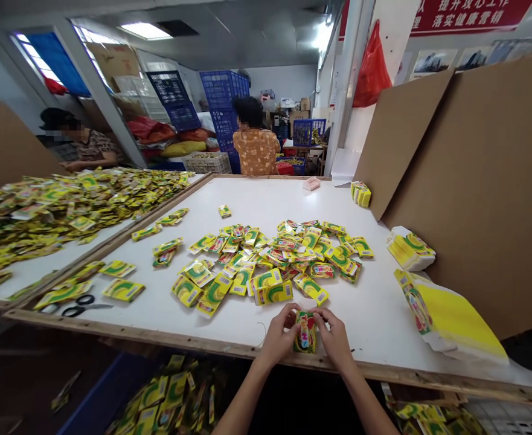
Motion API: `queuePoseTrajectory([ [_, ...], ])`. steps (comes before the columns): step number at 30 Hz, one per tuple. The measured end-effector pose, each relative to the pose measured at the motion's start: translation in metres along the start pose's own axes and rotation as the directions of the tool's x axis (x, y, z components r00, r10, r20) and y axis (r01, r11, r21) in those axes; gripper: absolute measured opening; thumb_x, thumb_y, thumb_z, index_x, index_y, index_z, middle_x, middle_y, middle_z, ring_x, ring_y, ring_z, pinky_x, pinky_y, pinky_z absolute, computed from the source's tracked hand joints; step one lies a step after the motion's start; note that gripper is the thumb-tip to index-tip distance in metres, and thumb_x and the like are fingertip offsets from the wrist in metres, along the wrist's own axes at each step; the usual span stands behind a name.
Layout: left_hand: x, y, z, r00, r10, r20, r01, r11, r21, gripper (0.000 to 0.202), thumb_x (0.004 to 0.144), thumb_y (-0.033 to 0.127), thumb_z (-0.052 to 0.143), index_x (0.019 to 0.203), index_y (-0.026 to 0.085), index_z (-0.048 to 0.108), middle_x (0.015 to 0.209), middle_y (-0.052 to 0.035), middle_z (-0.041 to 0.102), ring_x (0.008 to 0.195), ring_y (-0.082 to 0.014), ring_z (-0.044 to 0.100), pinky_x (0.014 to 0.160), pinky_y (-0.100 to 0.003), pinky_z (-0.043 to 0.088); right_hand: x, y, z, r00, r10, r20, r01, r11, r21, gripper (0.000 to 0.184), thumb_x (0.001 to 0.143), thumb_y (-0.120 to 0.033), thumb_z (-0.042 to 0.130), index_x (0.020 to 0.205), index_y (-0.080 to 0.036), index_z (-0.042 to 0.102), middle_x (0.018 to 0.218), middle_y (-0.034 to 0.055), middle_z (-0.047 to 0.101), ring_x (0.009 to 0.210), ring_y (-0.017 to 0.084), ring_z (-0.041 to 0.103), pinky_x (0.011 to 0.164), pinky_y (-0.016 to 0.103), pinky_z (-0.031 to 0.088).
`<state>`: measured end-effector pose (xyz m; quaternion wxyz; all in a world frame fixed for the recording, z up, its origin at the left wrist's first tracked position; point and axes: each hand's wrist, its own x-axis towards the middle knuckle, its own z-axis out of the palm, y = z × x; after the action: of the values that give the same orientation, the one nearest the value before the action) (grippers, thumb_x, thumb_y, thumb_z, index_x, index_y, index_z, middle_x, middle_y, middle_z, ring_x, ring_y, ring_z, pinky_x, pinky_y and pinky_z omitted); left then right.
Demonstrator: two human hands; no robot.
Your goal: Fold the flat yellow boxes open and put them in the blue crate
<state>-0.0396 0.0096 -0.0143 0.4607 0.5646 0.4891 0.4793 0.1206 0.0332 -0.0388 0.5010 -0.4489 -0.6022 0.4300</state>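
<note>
At the table's front edge I hold a small yellow and green printed carton (305, 332) upright between both hands. My left hand (282, 329) pinches its left side, thumb on the front face. On the other side, my right hand (331, 333) has its fingers closed at the carton's upper right corner. Just beyond my hands lies a loose heap of similar small cartons (272, 287) on the white table (256, 196). To the right stands a long row of flat yellow and white cartons (456, 317), with a shorter bundle (410, 248) behind it.
Black scissors (84, 305) lie at the front left. A wooden strip (157, 214) divides off a big pile of cartons (80, 199). Tall cardboard (478, 181) walls the right side. Under the table a blue bin (107, 393) holds cartons. Two people (256, 142) sit beyond.
</note>
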Motion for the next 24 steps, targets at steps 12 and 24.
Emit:
queuePoseTrajectory([
  [12, -0.001, 0.008, 0.002, 0.986, 0.117, -0.119, -0.112, 0.993, 0.048, 0.014, 0.082, 0.026, 0.058, 0.091, 0.018, 0.065, 0.094, -0.0066, 0.063, 0.092, -0.0205, 0.060, 0.085, -0.033, 0.047, 0.003, -0.011, 0.007, 0.995, -0.091, 0.032, 0.090, 0.996, 0.016, 0.024, 0.085, -0.040, 0.059, 0.087, -0.020, 0.071, 0.094, 0.0073, 0.071, 0.090, 0.022, 0.064, 0.076, 0.031, 0.051],
  [24, 0.008, 0.017, 0.013, 0.956, -0.004, -0.293, 0.009, 1.000, 0.015, 0.012, 0.074, 0.026, 0.063, 0.079, 0.016, 0.067, 0.074, -0.0026, 0.063, 0.067, -0.0154, 0.055, 0.066, -0.027, 0.044, 0.008, -0.014, 0.012, 0.997, 0.066, -0.050, -0.066, 0.998, 0.015, 0.038, 0.081, -0.051, 0.060, 0.089, -0.015, 0.069, 0.077, 0.0061, 0.069, 0.066, 0.019, 0.058, 0.062, 0.030, 0.047],
])
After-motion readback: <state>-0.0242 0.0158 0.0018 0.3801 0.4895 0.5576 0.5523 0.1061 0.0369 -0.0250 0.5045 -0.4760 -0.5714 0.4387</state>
